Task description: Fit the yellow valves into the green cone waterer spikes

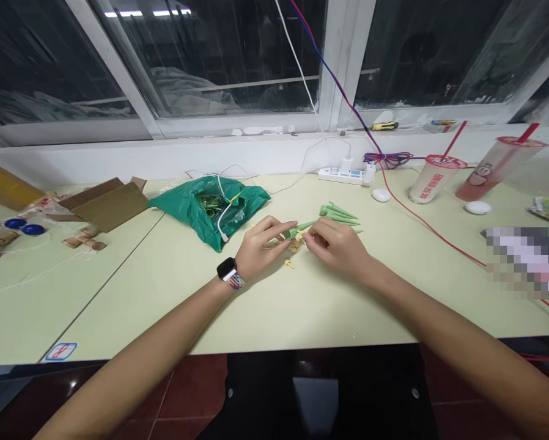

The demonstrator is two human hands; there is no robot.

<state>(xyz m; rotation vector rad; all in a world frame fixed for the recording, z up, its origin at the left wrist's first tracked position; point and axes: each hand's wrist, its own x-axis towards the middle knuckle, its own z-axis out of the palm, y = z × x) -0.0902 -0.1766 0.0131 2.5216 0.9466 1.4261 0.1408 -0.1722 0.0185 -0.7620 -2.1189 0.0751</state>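
Between thumb and fingers, my left hand (266, 244) pinches the wide end of a green plastic spike (297, 230). Close on its right, my right hand (332, 243) is closed on a small yellow plastic piece (301, 234), held near the spike's wide end. I cannot tell whether the two parts touch. A loose yellow piece (289, 264) lies on the table below the hands, and more yellow pieces sit partly hidden under the fingers. Several matching green spikes (338, 212) lie together just beyond my right hand.
An opened green plastic bag (178, 205) with green parts inside lies left of my hands, a white cable across it. A cardboard box (112, 205) stands further left. Behind are a power strip (341, 175) and two drink cups (434, 178). A red cable (433, 229) crosses the right side.
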